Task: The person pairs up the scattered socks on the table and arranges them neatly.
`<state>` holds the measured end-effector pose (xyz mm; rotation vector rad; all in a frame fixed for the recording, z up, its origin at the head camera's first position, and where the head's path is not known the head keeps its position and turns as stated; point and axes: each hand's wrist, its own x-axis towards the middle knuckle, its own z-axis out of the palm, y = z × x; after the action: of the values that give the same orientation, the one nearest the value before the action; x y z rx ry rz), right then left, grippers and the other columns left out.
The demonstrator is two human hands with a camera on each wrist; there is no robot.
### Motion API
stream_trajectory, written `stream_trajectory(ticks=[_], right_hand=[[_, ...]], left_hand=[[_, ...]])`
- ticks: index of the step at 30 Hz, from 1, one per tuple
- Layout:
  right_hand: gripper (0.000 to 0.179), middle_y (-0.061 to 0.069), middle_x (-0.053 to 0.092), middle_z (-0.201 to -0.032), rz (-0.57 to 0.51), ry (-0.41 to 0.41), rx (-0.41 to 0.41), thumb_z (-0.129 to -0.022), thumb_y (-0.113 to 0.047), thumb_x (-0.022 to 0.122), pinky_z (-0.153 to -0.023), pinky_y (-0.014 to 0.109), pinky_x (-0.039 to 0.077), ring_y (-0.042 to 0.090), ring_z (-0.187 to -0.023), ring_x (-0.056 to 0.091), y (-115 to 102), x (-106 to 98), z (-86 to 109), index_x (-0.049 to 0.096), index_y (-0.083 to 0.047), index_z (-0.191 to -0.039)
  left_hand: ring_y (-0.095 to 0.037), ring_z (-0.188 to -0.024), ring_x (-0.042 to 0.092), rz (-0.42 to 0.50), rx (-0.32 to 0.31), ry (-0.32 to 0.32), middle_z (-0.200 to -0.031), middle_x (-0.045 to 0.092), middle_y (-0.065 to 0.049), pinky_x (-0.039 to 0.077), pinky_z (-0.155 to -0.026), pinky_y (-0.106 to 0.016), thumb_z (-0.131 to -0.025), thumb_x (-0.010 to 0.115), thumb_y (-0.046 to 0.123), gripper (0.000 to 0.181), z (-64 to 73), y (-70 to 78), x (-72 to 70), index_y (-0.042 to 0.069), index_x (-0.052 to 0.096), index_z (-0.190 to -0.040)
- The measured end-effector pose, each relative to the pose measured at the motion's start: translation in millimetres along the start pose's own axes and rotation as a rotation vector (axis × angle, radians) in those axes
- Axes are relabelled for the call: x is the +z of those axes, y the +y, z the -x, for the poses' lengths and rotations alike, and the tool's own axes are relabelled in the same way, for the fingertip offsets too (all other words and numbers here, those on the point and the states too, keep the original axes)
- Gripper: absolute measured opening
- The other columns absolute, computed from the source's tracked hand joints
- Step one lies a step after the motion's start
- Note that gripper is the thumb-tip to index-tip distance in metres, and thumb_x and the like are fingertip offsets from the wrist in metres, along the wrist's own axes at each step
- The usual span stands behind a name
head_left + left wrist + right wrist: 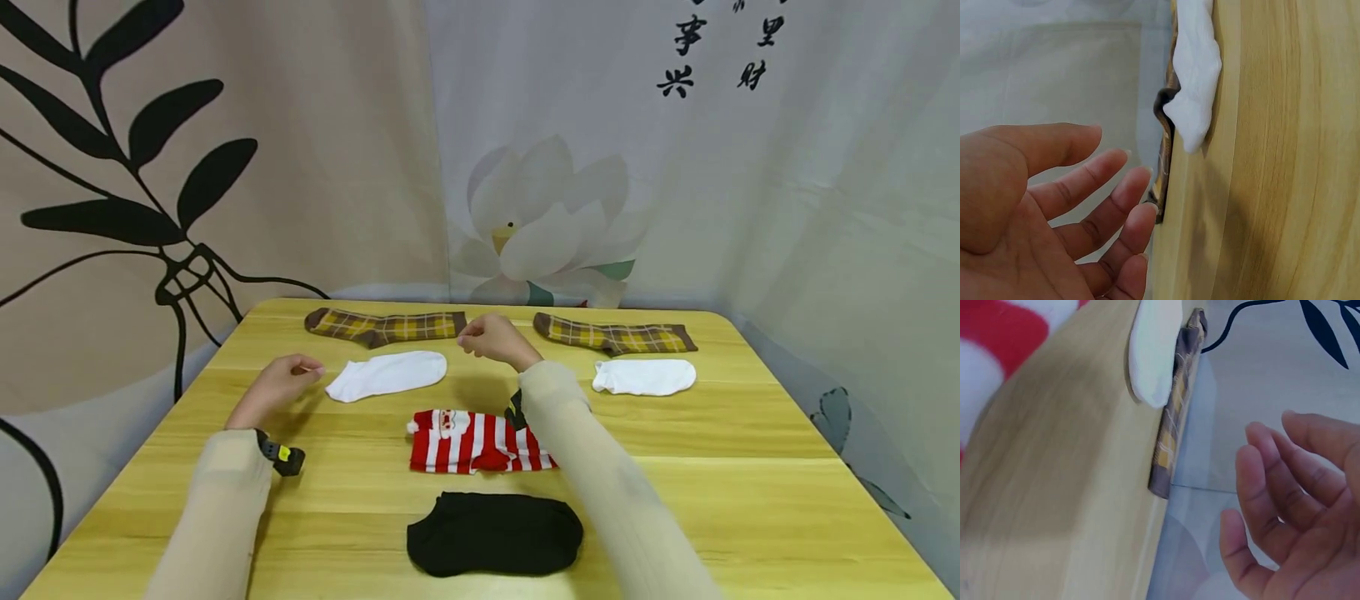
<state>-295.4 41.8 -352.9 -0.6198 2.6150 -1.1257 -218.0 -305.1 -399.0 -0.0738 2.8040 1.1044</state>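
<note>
My left hand [279,388] hovers just left of a white sock [390,375], its fingers loosely bent with nothing in them, as the left wrist view also shows. My right hand [497,340] is over the table, right of that sock and near the cuff of a brown and yellow plaid sock [405,328]. In the right wrist view the right hand [1297,506] has relaxed, bent fingers and holds nothing. Below the right wrist lies a folded red and white striped sock [465,442] with a Santa face, partly hidden by the sleeve.
A second plaid sock [615,335] and a second white sock [645,377] lie at the right. Nearest the front is a black sock [495,533]. The wooden table [750,517] ends at a printed curtain [360,150] behind it.
</note>
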Motion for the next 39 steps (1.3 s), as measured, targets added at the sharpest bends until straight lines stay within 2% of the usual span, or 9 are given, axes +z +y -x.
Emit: stream_trajectory(ticks=[6,16,20,24,28,30,32,35,39], right_hand=[[0.019,0.011,0.070,-0.093,-0.008,0.011,0.035,-0.095,-0.018,0.060,-0.073,0.031,0.052,0.029,-0.088,0.065,-4.2,13.9,-14.6,0.072,-0.005,-0.099],[0.020,0.010,0.069,-0.089,0.074,0.005,0.121,-0.094,-0.015,0.060,-0.059,0.026,0.042,0.013,-0.063,0.048,-3.7,33.6,-35.1,0.073,0.001,-0.093],[0.033,0.003,0.047,-0.059,0.109,-0.019,0.147,-0.093,-0.014,0.063,-0.053,0.026,0.033,0.012,-0.053,0.032,-2.4,42.4,-43.6,0.057,-0.003,-0.062],[0.047,-0.002,0.026,-0.055,0.126,-0.042,0.173,-0.092,-0.015,0.064,-0.051,0.028,0.025,0.013,-0.053,0.021,-0.1,50.5,-51.5,0.036,-0.013,-0.055],[0.036,0.003,0.051,-0.071,0.161,-0.055,0.187,-0.092,-0.017,0.065,-0.059,0.029,0.035,0.013,-0.061,0.031,4.4,56.9,-54.0,0.045,-0.008,-0.064],[0.022,0.006,0.066,-0.097,0.189,-0.049,0.181,-0.092,-0.018,0.065,-0.070,0.029,0.046,0.012,-0.072,0.049,5.4,59.4,-53.1,0.060,-0.004,-0.077],[0.017,0.009,0.065,-0.120,0.199,-0.042,0.181,-0.092,-0.017,0.066,-0.084,0.034,0.051,0.017,-0.094,0.061,4.8,61.1,-51.2,0.068,-0.001,-0.096],[0.025,0.010,0.064,-0.122,0.200,-0.019,0.187,-0.090,-0.014,0.067,-0.089,0.039,0.052,0.026,-0.110,0.062,3.4,63.3,-48.5,0.067,-0.001,-0.112],[0.022,0.011,0.068,-0.111,0.196,0.000,0.206,-0.089,-0.012,0.069,-0.085,0.038,0.053,0.026,-0.103,0.065,4.7,66.3,-49.1,0.068,-0.001,-0.108]], left_hand=[[-0.039,-0.103,0.057,-0.002,0.017,-0.009,-0.126,0.052,-0.032,0.049,-0.080,-0.042,-0.101,0.046,0.029,0.045,-3.7,-3.7,-1.3,-0.007,0.051,-0.128],[-0.037,-0.103,0.056,0.005,-0.018,-0.036,-0.124,0.052,-0.032,0.048,-0.081,-0.042,-0.100,0.049,0.024,0.042,-13.2,-9.1,1.4,-0.009,0.052,-0.126],[-0.036,-0.104,0.055,0.012,-0.054,-0.054,-0.126,0.051,-0.031,0.047,-0.081,-0.042,-0.100,0.049,0.025,0.042,-16.7,-12.8,3.6,-0.008,0.052,-0.127],[-0.039,-0.107,0.054,-0.008,-0.057,-0.044,-0.127,0.051,-0.032,0.047,-0.084,-0.046,-0.099,0.050,0.025,0.042,-19.0,-13.6,4.8,-0.008,0.053,-0.126],[-0.038,-0.105,0.055,-0.021,-0.047,-0.040,-0.124,0.053,-0.031,0.047,-0.083,-0.046,-0.098,0.053,0.025,0.042,-21.8,-12.0,7.5,-0.009,0.055,-0.123],[-0.036,-0.101,0.056,-0.019,-0.058,-0.040,-0.122,0.055,-0.030,0.047,-0.080,-0.043,-0.097,0.055,0.025,0.041,-23.0,-11.0,9.4,-0.008,0.056,-0.121],[-0.033,-0.098,0.056,-0.021,-0.070,-0.038,-0.120,0.056,-0.028,0.046,-0.078,-0.040,-0.096,0.057,0.026,0.040,-24.1,-9.9,11.7,-0.007,0.058,-0.119],[-0.030,-0.095,0.057,-0.036,-0.078,-0.026,-0.116,0.058,-0.026,0.046,-0.075,-0.037,-0.094,0.061,0.024,0.036,-26.0,-9.0,14.4,-0.005,0.060,-0.115],[-0.027,-0.088,0.058,-0.058,-0.077,-0.013,-0.110,0.061,-0.024,0.047,-0.072,-0.036,-0.093,0.062,0.020,0.032,-26.6,-8.0,16.4,-0.007,0.062,-0.112]])
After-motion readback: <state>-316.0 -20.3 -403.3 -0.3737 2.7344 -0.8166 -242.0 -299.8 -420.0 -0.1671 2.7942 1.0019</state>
